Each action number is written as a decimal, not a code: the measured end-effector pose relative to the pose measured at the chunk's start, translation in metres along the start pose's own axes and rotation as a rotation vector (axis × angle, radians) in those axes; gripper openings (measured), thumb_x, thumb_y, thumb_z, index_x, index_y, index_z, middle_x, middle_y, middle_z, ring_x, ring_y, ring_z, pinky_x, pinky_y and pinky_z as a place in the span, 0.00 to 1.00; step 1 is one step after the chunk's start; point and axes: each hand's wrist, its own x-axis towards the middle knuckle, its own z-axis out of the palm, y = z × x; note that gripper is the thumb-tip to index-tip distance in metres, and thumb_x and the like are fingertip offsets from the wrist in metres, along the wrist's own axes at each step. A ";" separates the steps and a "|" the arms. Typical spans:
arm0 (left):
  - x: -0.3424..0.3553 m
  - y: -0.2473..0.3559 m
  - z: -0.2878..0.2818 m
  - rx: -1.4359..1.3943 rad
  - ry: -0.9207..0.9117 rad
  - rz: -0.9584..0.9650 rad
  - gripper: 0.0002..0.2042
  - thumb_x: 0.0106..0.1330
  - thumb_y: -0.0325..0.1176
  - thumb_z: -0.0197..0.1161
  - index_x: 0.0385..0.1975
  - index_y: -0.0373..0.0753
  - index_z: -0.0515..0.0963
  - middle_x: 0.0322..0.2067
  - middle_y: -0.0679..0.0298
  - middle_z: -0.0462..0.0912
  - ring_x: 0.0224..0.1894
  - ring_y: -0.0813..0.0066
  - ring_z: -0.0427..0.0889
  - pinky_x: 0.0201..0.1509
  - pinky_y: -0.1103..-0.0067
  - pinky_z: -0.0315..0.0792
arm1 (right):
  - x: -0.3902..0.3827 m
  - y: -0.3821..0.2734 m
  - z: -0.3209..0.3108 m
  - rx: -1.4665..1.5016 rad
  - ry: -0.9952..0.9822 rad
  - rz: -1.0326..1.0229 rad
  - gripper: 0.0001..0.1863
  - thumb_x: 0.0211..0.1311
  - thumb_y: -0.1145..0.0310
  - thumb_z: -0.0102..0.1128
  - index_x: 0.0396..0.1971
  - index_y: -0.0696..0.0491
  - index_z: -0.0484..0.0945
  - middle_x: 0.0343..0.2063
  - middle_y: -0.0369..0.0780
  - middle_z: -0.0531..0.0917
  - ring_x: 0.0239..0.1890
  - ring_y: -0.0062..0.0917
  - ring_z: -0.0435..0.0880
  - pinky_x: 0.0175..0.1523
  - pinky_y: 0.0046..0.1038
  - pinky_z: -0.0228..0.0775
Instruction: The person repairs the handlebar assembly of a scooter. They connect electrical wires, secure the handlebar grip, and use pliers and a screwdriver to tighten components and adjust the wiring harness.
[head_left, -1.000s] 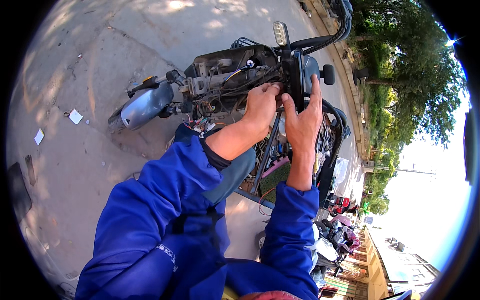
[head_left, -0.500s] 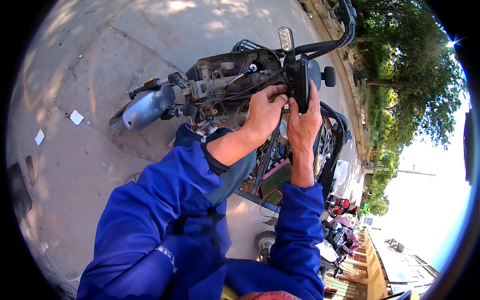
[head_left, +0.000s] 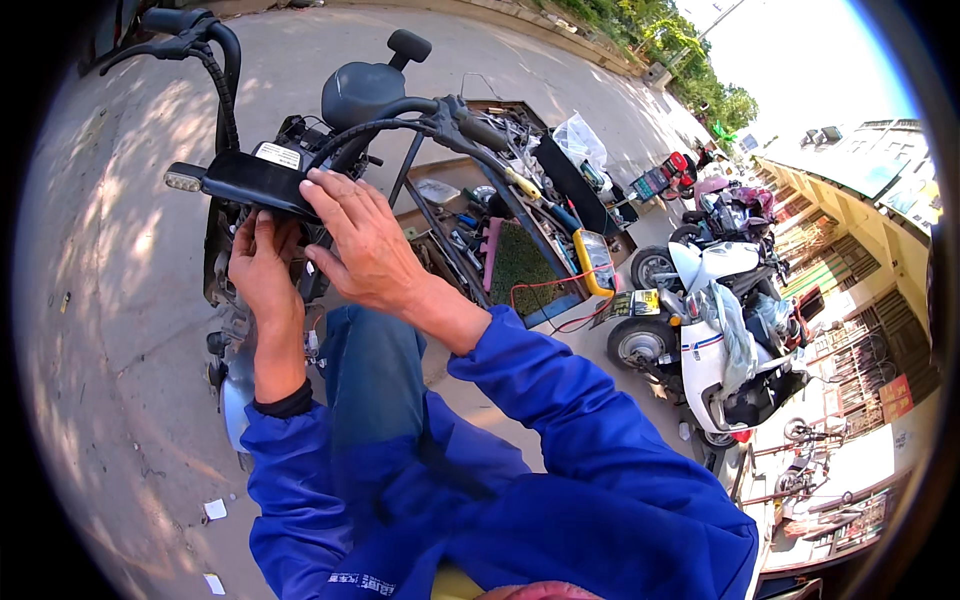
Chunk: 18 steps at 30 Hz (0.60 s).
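Observation:
A glossy black housing (head_left: pixel 250 182) with a white label sits across the front of a partly stripped electric scooter, below its handlebar. Over the housing's right end lie the fingers of my right hand (head_left: pixel 365 240), with the thumb beneath, gripping it. My left hand (head_left: pixel 268 265) reaches up under the housing's lower edge, fingers bent together. What those fingertips hold is hidden. At the housing's left end is a small light (head_left: pixel 184 178) with clear lenses. Behind the housing rises a round dark mirror or cover (head_left: pixel 362 93). The scooter's bluish front fender (head_left: pixel 236 395) shows lower left.
To the right stands a tool cart (head_left: pixel 535 318) full of tools, with a green mat (head_left: pixel 522 262) and a yellow-framed work lamp (head_left: pixel 594 262). A red cable (head_left: pixel 545 287) hangs off it. White scooters (head_left: pixel 710 350) are parked farther right. The handlebar grip (head_left: pixel 178 20) juts out upper left.
My view has swung to the right, so the scooter appears farther left and more of the cart shows. My right hand now lies over the housing's end; my left hand stays beneath it.

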 end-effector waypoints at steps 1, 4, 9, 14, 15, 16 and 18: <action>0.000 -0.001 0.003 0.032 0.005 -0.006 0.15 0.76 0.33 0.61 0.54 0.29 0.74 0.43 0.57 0.85 0.43 0.68 0.88 0.48 0.76 0.83 | -0.012 0.003 -0.012 -0.007 0.010 0.022 0.39 0.52 0.72 0.72 0.66 0.58 0.67 0.63 0.50 0.73 0.65 0.47 0.72 0.69 0.45 0.62; -0.001 0.000 0.005 0.073 0.034 0.022 0.15 0.75 0.32 0.61 0.54 0.29 0.73 0.44 0.57 0.84 0.44 0.67 0.88 0.49 0.75 0.83 | -0.053 0.021 -0.058 -0.031 0.067 0.081 0.31 0.53 0.75 0.71 0.60 0.56 0.74 0.58 0.44 0.79 0.59 0.41 0.78 0.62 0.41 0.69; 0.005 0.001 -0.003 0.120 0.044 0.019 0.15 0.76 0.32 0.60 0.54 0.27 0.71 0.46 0.53 0.82 0.46 0.61 0.88 0.50 0.71 0.86 | -0.122 0.087 -0.136 -0.118 0.107 0.438 0.21 0.60 0.73 0.68 0.54 0.56 0.78 0.50 0.46 0.82 0.52 0.42 0.82 0.55 0.38 0.75; 0.013 0.002 -0.009 0.150 0.039 0.009 0.16 0.76 0.33 0.60 0.54 0.27 0.71 0.46 0.53 0.83 0.46 0.61 0.87 0.50 0.71 0.86 | -0.183 0.157 -0.212 -0.318 0.169 0.642 0.17 0.63 0.70 0.65 0.51 0.58 0.80 0.47 0.49 0.84 0.49 0.44 0.85 0.57 0.38 0.75; 0.013 0.001 -0.010 0.152 0.043 0.003 0.16 0.76 0.34 0.60 0.54 0.28 0.72 0.46 0.54 0.83 0.45 0.62 0.87 0.50 0.72 0.86 | -0.195 0.167 -0.223 -0.316 0.185 0.726 0.18 0.63 0.69 0.65 0.51 0.58 0.80 0.47 0.49 0.85 0.49 0.42 0.85 0.57 0.37 0.76; 0.014 0.003 -0.011 0.156 0.049 0.003 0.16 0.76 0.34 0.61 0.54 0.28 0.72 0.46 0.54 0.83 0.45 0.62 0.87 0.50 0.72 0.86 | -0.210 0.184 -0.231 -0.306 0.197 0.818 0.18 0.63 0.70 0.65 0.52 0.58 0.81 0.48 0.49 0.85 0.50 0.41 0.86 0.57 0.36 0.76; 0.015 0.005 -0.011 0.172 0.075 -0.018 0.15 0.77 0.35 0.59 0.54 0.31 0.73 0.46 0.54 0.84 0.44 0.65 0.87 0.49 0.74 0.85 | -0.232 0.207 -0.250 -0.312 0.191 0.917 0.18 0.63 0.70 0.65 0.52 0.58 0.81 0.48 0.48 0.86 0.49 0.40 0.87 0.56 0.35 0.77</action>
